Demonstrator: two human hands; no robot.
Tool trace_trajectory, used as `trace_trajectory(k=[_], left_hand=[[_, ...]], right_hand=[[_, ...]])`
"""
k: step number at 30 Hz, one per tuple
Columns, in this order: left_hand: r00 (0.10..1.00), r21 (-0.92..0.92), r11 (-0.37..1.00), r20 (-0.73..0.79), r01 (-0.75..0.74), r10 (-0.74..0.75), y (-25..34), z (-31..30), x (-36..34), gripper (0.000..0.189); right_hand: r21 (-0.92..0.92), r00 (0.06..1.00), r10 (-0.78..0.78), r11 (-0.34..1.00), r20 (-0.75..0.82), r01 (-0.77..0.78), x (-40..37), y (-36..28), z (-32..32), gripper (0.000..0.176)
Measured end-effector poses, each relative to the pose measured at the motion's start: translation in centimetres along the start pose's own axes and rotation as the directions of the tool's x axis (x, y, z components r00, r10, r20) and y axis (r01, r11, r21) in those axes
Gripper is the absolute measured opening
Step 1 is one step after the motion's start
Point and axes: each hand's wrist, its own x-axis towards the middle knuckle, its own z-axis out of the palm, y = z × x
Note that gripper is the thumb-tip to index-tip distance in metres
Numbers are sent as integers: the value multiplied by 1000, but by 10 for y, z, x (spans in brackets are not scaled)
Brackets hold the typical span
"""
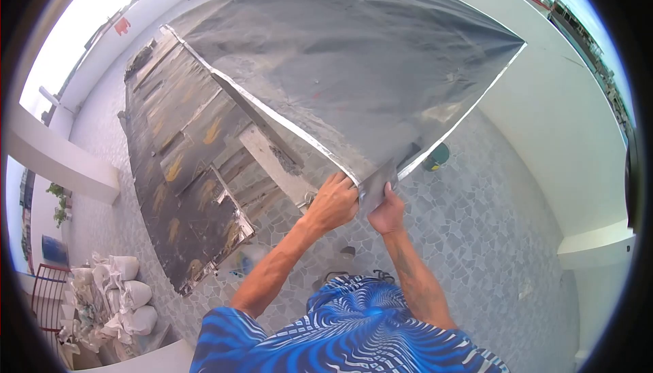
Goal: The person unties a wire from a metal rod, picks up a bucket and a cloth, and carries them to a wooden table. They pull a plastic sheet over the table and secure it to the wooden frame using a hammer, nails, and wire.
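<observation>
A large dark grey plastic sheet with a white border is spread in front of me, its near corner reaching toward my body. At that corner, my left hand has its fingers curled closed around the white-bordered edge. Beside it, my right hand pinches a dark folded flap of the same sheet, thumb on top. Some of the left fingertips are hidden under the edge. Below the sheet's left border lies a worn, dark-covered wooden panel with broken boards showing.
Grey stone-patterned floor surrounds the work. White bags are heaped at lower left beside a rusty metal rack. A green bucket-like container stands under the sheet's right edge. White walls border the terrace; a pillar stands left.
</observation>
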Motion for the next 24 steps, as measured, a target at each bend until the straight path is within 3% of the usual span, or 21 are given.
trace_trajectory(k=[1, 4, 5, 7, 8, 10, 12, 14, 17, 19, 21, 24], left_hand=[[996, -81, 996, -80, 31, -37, -3, 0, -5, 21], [959, -380, 883, 38, 275, -282, -11, -2, -22, 26], [897, -452, 776, 183, 441, -403, -18, -3, -26, 28], [677, -493, 466, 485, 735, -553, -41, -6, -32, 33], [660, -629, 278, 524, 726, -538, -59, 4, -40, 48], [632, -830, -311, 555, 463, -541, -45, -20, -17, 49], [506, -836, -453, 548, 310, -666, -61, -31, -4, 50], [442, -860, -230, 442, 455, -780, -95, -29, 6, 39], [652, -846, 195, 214, 496, -728, -107, -29, 16, 37], [695, -810, 383, 43, 445, -717, -62, -46, 30, 29], [726, -726, 522, -48, 447, -686, -41, -47, 28, 30], [689, -778, 440, -13, 448, -725, -45, -28, -2, 29]], right_hand=[[-34, 1000, 7, 999, 14, -7, -4, 0, 4, 46], [-171, 1000, -6, 985, 1, 6, -14, 1, 2, 43], [-222, 1000, -13, 975, -15, 9, -19, 1, -1, 42], [-256, 1000, -17, 967, 0, 16, -21, 1, -1, 40], [-271, 1000, -18, 962, 6, 19, -21, 1, 1, 39], [-295, 999, -15, 955, 39, 26, -17, -2, 4, 38], [-298, 1000, -14, 954, 25, 21, -21, -2, 1, 37], [-320, 1000, -19, 947, 17, 23, -20, 0, 1, 39], [-322, 1000, -20, 947, 4, 20, -25, 0, 3, 39], [-287, 1000, 10, 958, 7, -8, -25, -1, 0, 37], [-251, 999, 40, 967, -28, -45, -29, -2, -13, 38], [-222, 998, 55, 973, -44, -63, -31, -2, -14, 41]])
